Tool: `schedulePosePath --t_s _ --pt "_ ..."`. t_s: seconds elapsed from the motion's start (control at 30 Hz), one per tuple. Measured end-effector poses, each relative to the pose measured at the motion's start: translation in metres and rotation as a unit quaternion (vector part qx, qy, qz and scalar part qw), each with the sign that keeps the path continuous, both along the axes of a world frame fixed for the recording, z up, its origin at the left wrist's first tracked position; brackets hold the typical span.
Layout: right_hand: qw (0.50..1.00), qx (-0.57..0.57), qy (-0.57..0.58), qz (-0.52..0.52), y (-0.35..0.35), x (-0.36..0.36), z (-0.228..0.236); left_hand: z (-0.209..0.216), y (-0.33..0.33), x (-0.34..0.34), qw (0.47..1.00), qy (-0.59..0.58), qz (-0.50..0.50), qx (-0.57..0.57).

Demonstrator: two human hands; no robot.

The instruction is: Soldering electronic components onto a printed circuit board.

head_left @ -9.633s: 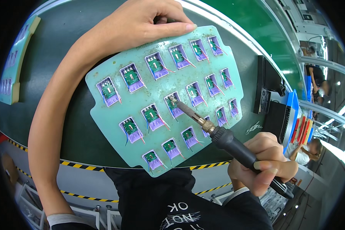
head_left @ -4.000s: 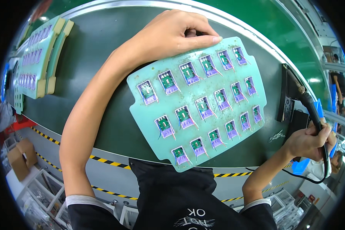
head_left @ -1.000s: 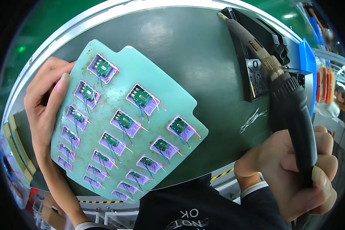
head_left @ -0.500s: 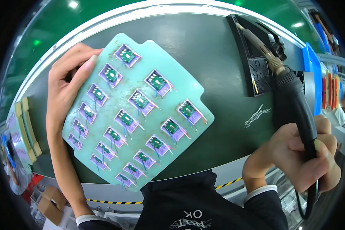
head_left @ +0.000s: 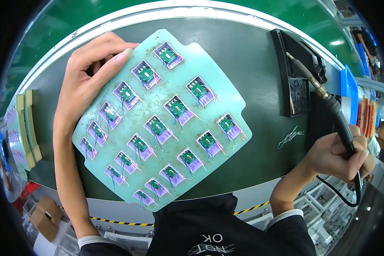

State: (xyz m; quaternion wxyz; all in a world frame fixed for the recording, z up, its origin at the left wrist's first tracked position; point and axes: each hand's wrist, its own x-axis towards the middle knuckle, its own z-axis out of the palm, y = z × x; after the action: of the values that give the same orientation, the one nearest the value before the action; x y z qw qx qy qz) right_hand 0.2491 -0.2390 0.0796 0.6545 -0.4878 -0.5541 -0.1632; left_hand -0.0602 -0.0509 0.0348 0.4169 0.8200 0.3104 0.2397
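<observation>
My left hand (head_left: 96, 70) pinches the upper left edge of a pale green tray (head_left: 215, 64), which is tilted over the dark bench. Rows of cut-outs in the tray hold small purple housings, each with a green circuit board (head_left: 156, 126) and thin red and blue wires trailing out. In my right hand (head_left: 343, 158) is a soldering iron (head_left: 339, 121), gripped by its black handle, its cord looping below. The iron's tip points up and left, in front of a black soldering stand (head_left: 292, 85), well apart from the tray.
Wire scraps (head_left: 291, 137) lie on the dark green mat (head_left: 260, 158) below the stand. A blue bin (head_left: 349, 91) stands at the right edge, with red and yellow items beyond it. More trays (head_left: 27, 132) are stacked at the left; a cardboard box (head_left: 47, 217) is below the bench.
The tray and my left hand have shifted right in view. The soldering iron and my right hand have moved up slightly, with the tip lower against the stand.
</observation>
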Motion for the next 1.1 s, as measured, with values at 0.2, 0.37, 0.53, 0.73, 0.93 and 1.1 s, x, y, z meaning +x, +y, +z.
schedulePosePath --t_s 0.2,0.37,0.53,0.73,0.93,1.1 --pt "0.996 -0.009 0.037 0.084 0.0 -0.009 -0.002 -0.005 0.001 -0.006 1.0 -0.025 0.0 0.001" --pt "0.978 -0.039 0.085 0.185 0.005 -0.029 0.001 -0.008 0.001 -0.008 0.999 -0.034 -0.003 0.017" --pt "0.974 -0.031 0.104 0.2 0.008 -0.044 0.0 -0.013 0.001 -0.014 0.999 -0.043 -0.001 0.012" --pt "0.976 -0.008 0.132 0.171 0.017 -0.054 -0.005 -0.016 0.004 -0.015 0.998 -0.054 -0.019 0.024" --pt "0.976 -0.021 0.139 0.168 0.016 -0.058 -0.008 -0.018 0.006 -0.015 0.998 -0.053 -0.02 0.026" --pt "0.968 -0.048 0.094 0.227 0.015 -0.052 -0.012 -0.016 0.008 -0.005 0.999 -0.052 -0.009 0.004"
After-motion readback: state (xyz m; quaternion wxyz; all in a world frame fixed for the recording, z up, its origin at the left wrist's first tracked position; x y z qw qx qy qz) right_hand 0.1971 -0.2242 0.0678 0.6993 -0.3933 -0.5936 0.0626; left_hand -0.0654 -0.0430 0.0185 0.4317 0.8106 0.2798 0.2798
